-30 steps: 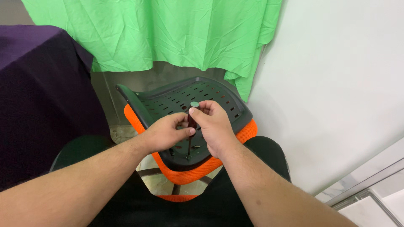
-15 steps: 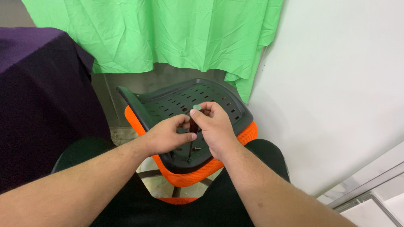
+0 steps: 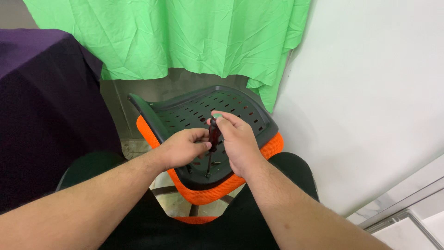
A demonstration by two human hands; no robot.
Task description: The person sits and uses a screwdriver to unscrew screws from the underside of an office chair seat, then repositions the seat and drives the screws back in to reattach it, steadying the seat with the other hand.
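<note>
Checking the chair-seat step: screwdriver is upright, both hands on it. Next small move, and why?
Probably turn the screwdriver in place: its tip sits upright in the dark seat plate, the right hand grips the handle and the left hand steadies it.

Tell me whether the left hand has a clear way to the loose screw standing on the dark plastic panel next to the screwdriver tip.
Probably yes. The left hand sits just above the screw on the dark panel, nothing between them. The right hand holds the screwdriver to one side.
</note>
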